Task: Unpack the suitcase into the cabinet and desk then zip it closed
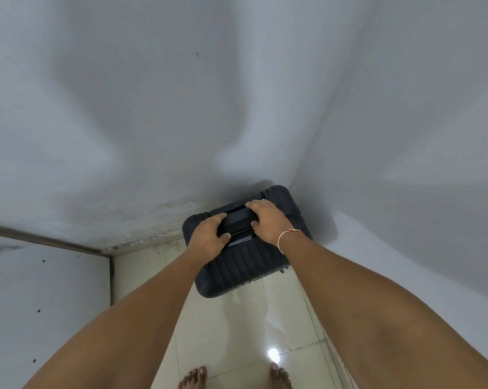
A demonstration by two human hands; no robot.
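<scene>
A black ribbed hard-shell suitcase (242, 270) stands upright on the tiled floor, pushed into the corner where two white walls meet. I look down on its top end. My left hand (209, 234) grips the left end of the black top handle (238, 219), fingers curled over it and thumb underneath. My right hand (268, 220) grips the right end of the same handle; a red-and-white thread band circles that wrist. The shell appears closed; its zip is not visible from here.
White walls (152, 108) close in at the front and right. A white panel (40, 290) with small dark holes stands at the left, with a brown edge on top. Glossy cream floor tiles (237, 332) run back to my bare feet (193, 377).
</scene>
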